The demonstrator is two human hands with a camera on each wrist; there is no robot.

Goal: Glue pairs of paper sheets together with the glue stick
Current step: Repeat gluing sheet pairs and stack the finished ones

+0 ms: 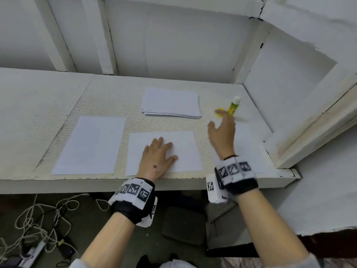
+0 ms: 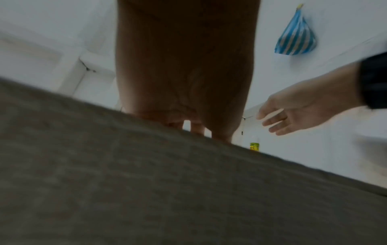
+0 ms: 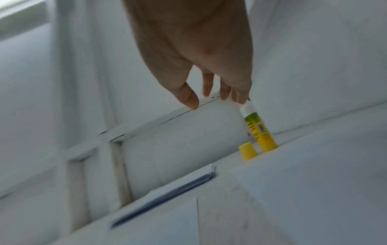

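Both forearms are reaching up from the bottom of the head view, each wrist wearing a black band with printed marker squares. Just beyond them, the left hand (image 1: 157, 157) is lying flat, fingers straight and spread, pressing on the middle sheet (image 1: 185, 151), which is sitting at the near edge of the white table (image 1: 29, 113). To its left, a second single sheet (image 1: 90, 146) is lying slightly apart from it. On the other side, a third sheet (image 1: 249, 144) is lying partly under the right forearm.

Farther in, the right hand (image 1: 222, 132) is hovering above the table with its fingers loosely extended and holding nothing; its fingertips (image 3: 243, 99) are reaching close to the white top of the glue stick (image 1: 234, 106), though contact is not clear through the blur. That glue stick is standing upright and uncapped near the right rear of the table, and its yellow cap (image 3: 248, 150) is standing just beside it on the left.

Behind the middle sheet, a stack of paper (image 1: 171, 102) is resting toward the back of the table, in front of the white panelled wall (image 1: 173, 45).
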